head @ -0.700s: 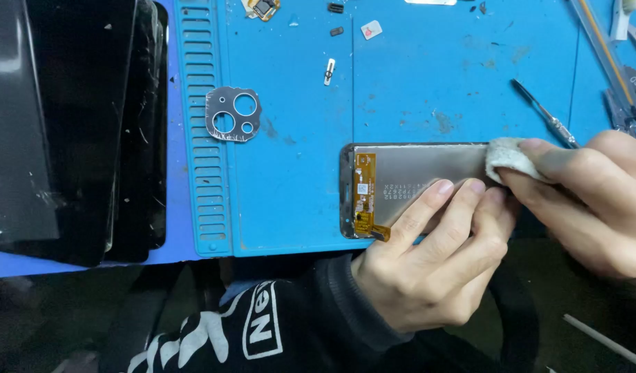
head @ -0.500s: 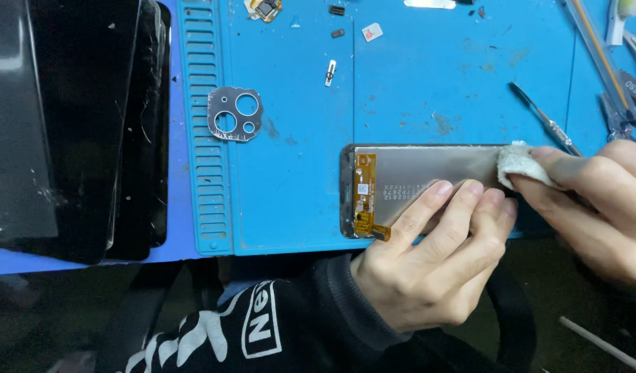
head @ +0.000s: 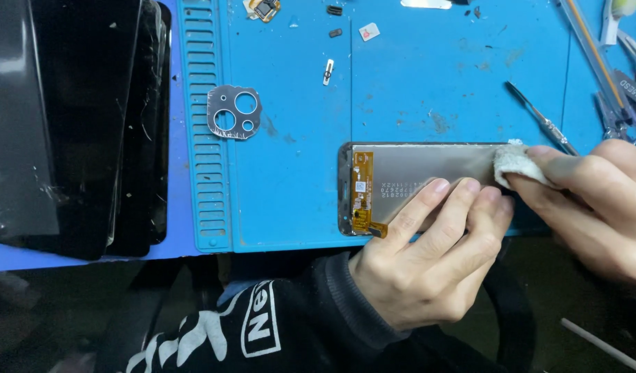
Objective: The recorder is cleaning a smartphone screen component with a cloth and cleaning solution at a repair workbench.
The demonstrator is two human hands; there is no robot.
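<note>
Blue work mat (head: 414, 76) covers the bench, ribbed strip along its left side. Stack of dark screen panels (head: 76, 117) lies over the mat's left edge, well apart from the hands. Phone display assembly (head: 428, 173) lies face down at the near edge of the mat, right of centre, grey metal back up, orange flex cable (head: 361, 190) at its left end (print on the back not recorded). Left hand (head: 421, 269) comes in from the near edge, sleeve dark with white lettering; fingers (head: 428, 200) together and laid flat on the back of the display, pinning it to the mat. Right hand (head: 594, 200) enters from the right edge; fingers pinched on a small white cloth pad (head: 515, 166), which is pressed on the right end of the display back. Grey camera-lens bracket (head: 233, 112) with three round holes lies near the ribbed strip, mid-left. Thin metal pick (head: 539, 117) lies just beyond the right hand. Tweezers and drivers (head: 611, 62) crowd the far right corner. Small loose parts (head: 329, 71) scattered along the far edge.
</note>
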